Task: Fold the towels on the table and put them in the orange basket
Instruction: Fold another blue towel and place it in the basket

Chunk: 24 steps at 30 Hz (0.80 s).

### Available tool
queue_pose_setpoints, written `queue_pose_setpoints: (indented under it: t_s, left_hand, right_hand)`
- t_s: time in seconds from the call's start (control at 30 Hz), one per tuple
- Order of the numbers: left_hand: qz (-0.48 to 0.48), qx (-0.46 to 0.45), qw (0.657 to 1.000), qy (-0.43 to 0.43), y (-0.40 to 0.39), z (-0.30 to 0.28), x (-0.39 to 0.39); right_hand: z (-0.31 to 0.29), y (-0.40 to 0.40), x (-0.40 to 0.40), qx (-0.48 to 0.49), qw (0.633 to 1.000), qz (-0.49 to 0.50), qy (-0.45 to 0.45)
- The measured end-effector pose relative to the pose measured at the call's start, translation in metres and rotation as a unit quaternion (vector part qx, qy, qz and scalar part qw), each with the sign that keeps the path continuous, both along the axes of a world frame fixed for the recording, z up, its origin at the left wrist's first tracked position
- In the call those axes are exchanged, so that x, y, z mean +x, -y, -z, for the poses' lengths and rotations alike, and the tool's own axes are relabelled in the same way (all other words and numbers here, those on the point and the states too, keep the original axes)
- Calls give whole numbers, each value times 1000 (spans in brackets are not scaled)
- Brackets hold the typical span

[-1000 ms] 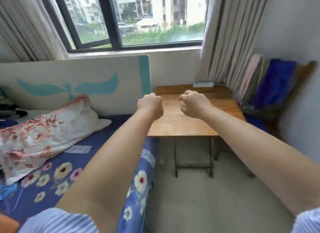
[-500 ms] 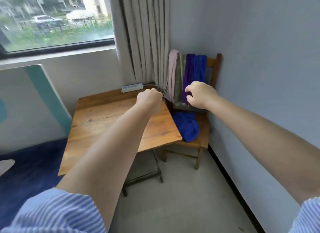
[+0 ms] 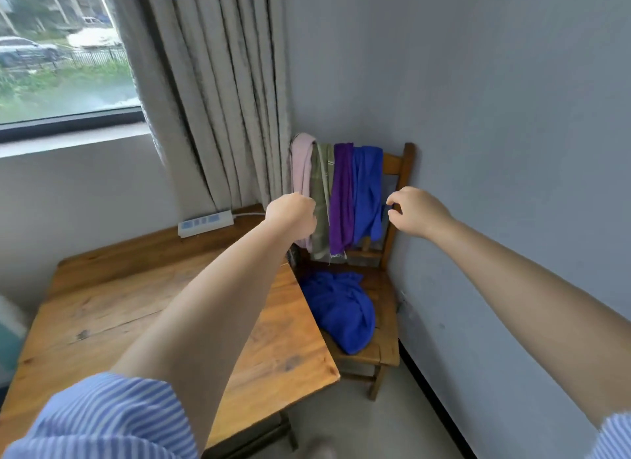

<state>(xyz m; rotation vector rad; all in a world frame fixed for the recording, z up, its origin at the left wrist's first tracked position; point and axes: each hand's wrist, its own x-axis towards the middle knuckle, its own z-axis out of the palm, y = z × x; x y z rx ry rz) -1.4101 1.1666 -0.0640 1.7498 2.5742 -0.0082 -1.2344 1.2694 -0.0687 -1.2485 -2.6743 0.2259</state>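
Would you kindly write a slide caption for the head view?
Both hands, left fisted, right loosely curled, reach toward four towels draped over a wooden chair.

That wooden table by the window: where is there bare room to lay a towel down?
The wooden table shows bare board from the white power strip at its back edge down to the near edge, partly hidden by the left arm. The chair is crowded: a blue cloth covers its seat and towels drape its backrest.
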Motion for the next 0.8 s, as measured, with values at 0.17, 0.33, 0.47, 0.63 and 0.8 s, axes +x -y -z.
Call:
queue_pose_setpoints:
  t_s: [0.17, 0.33, 0.47, 0.63, 0.8]
  left_hand:
    - [12, -2, 998, 57, -72, 10, -44]
    - [2, -3, 992, 126, -143, 26, -71]
    - [-47, 32, 985, 161, -182, 36, -80]
    - [-36, 31, 986, 158, -239, 49, -93]
    - [-40, 52, 987, 149, -298, 65, -93]
  right_hand:
    - [9, -69, -41, -30, 999, 41, -6]
    - [18, -136, -71, -61, 995, 76, -27]
    - [30, -182, -86, -89, 987, 117, -61]
    - [43, -252, -116, -93, 988, 105, -67]
    - [61, -308, -146, -26, 997, 76, 6]
